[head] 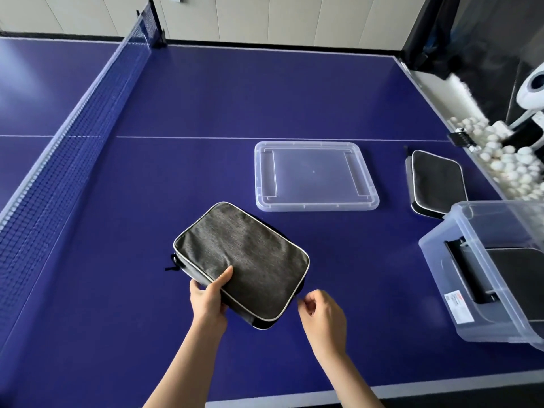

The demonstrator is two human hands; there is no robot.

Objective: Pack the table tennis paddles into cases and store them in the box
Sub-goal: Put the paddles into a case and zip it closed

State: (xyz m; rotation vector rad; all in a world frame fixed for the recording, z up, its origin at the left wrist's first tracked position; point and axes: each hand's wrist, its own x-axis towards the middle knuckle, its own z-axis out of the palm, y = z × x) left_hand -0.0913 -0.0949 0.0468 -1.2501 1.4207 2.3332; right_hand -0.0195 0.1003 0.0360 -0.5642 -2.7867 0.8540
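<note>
The only writing we find is a white sticker (458, 306) with a red mark on the side wall of the clear box (441, 260), and its print is too small for us to read. The grey case (244, 260) in front of us carries no logo that we can see.

Our left hand (207, 298) grips the near edge of the grey case, thumb lying on its top face and fingers curled underneath. Our right hand (319, 312) is at the case's near right corner, fingers curled together in a pinch on what looks like the zipper pull, though the pull itself is too small for us to make out. Both forearms reach in from the bottom edge.

The grey case, trimmed with pale piping, sits tilted on the blue surface (191, 113), a dark cord loop (173, 264) hanging at its left corner. Beyond it, well apart, lies the clear lid (316, 175), flat. To the right of the lid a second case (435, 185) lies near the surface's right edge. The clear box stands at the near right, with a dark case (518, 266) inside it. Past the right edge we see a trough of white balls (500, 163) and a white machine (530, 95). The net (73, 136) runs along our left.
</note>
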